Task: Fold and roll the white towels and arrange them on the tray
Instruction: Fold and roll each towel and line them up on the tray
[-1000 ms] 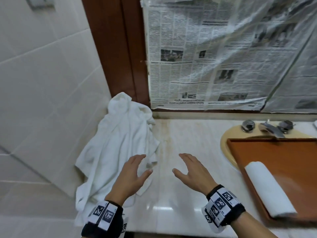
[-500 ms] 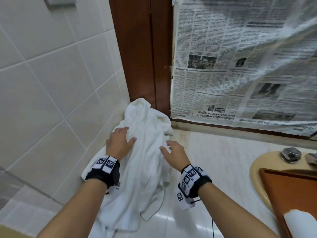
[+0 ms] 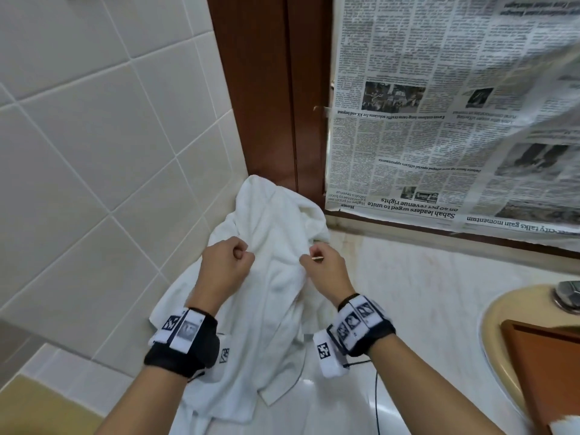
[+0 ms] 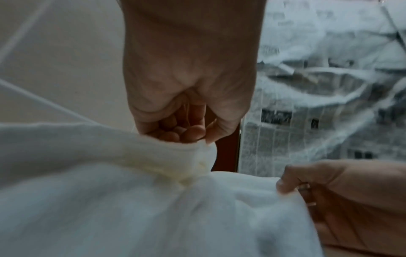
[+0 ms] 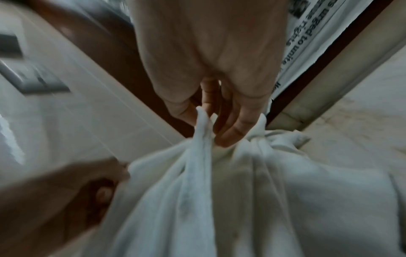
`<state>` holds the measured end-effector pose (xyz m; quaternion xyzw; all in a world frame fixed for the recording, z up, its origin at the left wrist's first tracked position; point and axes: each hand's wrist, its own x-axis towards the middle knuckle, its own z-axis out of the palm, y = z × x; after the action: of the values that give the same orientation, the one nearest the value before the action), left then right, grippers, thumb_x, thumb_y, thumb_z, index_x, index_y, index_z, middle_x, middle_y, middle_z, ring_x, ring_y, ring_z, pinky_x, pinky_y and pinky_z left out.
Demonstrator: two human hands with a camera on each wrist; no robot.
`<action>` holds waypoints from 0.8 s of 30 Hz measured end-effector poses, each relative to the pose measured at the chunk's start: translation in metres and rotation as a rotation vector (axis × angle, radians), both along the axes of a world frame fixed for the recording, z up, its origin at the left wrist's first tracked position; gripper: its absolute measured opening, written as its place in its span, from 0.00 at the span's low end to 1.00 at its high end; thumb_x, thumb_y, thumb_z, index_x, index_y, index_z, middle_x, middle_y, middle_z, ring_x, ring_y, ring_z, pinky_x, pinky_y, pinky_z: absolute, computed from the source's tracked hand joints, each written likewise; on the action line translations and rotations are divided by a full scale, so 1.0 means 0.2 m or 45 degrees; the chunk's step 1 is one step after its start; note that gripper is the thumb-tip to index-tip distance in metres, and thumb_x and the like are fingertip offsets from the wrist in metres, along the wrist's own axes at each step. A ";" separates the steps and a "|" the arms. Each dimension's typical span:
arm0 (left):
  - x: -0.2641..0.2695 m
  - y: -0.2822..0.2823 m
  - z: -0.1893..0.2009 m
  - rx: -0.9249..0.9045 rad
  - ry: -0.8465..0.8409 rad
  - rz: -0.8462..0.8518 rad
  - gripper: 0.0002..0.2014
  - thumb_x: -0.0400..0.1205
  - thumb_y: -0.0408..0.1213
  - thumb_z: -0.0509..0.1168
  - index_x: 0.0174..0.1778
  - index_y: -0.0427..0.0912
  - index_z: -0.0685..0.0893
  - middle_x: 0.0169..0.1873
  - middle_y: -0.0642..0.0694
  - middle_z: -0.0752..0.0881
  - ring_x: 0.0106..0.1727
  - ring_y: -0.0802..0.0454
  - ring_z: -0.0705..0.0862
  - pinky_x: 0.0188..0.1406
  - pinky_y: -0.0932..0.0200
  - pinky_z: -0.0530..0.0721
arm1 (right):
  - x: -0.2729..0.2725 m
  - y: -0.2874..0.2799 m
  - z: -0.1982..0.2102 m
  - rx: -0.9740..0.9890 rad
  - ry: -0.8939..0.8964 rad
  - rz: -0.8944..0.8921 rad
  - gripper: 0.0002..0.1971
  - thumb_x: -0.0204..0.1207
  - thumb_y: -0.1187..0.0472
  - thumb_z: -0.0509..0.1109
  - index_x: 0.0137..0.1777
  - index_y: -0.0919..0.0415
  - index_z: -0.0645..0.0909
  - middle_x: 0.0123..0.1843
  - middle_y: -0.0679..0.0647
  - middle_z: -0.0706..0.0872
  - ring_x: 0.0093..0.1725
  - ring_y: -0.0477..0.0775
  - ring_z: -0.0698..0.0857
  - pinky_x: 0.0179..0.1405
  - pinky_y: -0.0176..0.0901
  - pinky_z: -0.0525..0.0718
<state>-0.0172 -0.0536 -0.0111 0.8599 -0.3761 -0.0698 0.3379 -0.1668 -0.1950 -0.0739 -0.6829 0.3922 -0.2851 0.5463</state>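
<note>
A crumpled heap of white towel [image 3: 273,277] lies in the counter's back left corner against the tiled wall. My left hand [image 3: 229,262] has its fingers curled into the cloth at the heap's left side; the left wrist view shows the fingers [image 4: 186,132] bunching a fold of towel [image 4: 110,182]. On the heap's right side my right hand [image 3: 320,262] pinches the cloth, and the right wrist view shows thumb and fingers [image 5: 228,132] clamping a ridge of towel [image 5: 202,139]. The brown tray [image 3: 543,365] sits at the far right, with an edge of a rolled white towel [image 3: 566,428] at the bottom corner.
The pale marble counter [image 3: 423,293] runs right toward a yellow basin rim [image 3: 489,324] and a chrome tap [image 3: 568,293]. Newspaper [image 3: 455,120] under plastic covers the mirror behind. A brown wooden frame [image 3: 270,89] and tiled wall [image 3: 94,152] close the left corner.
Both hands went from hovering open over the counter to resting on the towel heap, and now their fingers are curled and gripping the cloth. My view swung left toward the corner.
</note>
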 end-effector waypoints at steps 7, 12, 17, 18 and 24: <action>-0.16 0.26 0.02 0.119 0.231 -0.173 0.04 0.75 0.42 0.72 0.35 0.51 0.85 0.32 0.56 0.86 0.30 0.61 0.80 0.35 0.64 0.76 | -0.38 0.09 0.02 0.389 -0.217 0.372 0.12 0.74 0.61 0.77 0.39 0.60 0.75 0.39 0.53 0.80 0.42 0.51 0.80 0.43 0.44 0.81; -0.10 0.07 -0.10 0.073 0.081 -0.091 0.26 0.78 0.59 0.71 0.68 0.51 0.80 0.56 0.54 0.83 0.53 0.53 0.83 0.57 0.55 0.81 | -0.22 0.06 -0.16 0.464 -0.051 0.088 0.18 0.78 0.42 0.70 0.56 0.55 0.80 0.57 0.53 0.86 0.57 0.54 0.87 0.61 0.56 0.87; -0.09 -0.12 -0.19 0.045 0.213 -0.036 0.17 0.81 0.39 0.69 0.67 0.44 0.81 0.47 0.50 0.86 0.57 0.46 0.84 0.53 0.59 0.78 | -0.06 0.09 -0.06 0.374 -0.062 0.061 0.10 0.80 0.53 0.71 0.53 0.57 0.87 0.49 0.52 0.90 0.49 0.49 0.86 0.52 0.43 0.83; -0.09 -0.13 -0.20 0.038 0.227 -0.005 0.16 0.81 0.36 0.65 0.65 0.45 0.82 0.44 0.49 0.87 0.57 0.45 0.84 0.50 0.60 0.77 | -0.05 0.10 -0.04 0.353 -0.085 0.093 0.08 0.78 0.56 0.72 0.51 0.58 0.88 0.45 0.53 0.89 0.46 0.51 0.85 0.49 0.43 0.82; -0.09 -0.09 -0.21 -0.038 0.163 -0.026 0.19 0.81 0.42 0.68 0.67 0.44 0.79 0.53 0.49 0.83 0.55 0.49 0.82 0.58 0.55 0.77 | -0.22 0.20 0.02 0.230 -0.183 0.309 0.07 0.72 0.68 0.78 0.40 0.59 0.81 0.33 0.49 0.80 0.34 0.46 0.77 0.37 0.36 0.77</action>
<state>-0.0359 -0.0716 -0.0524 0.8448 -0.3635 -0.1224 0.3732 -0.2104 -0.1559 -0.0705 -0.6513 0.2907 -0.2287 0.6626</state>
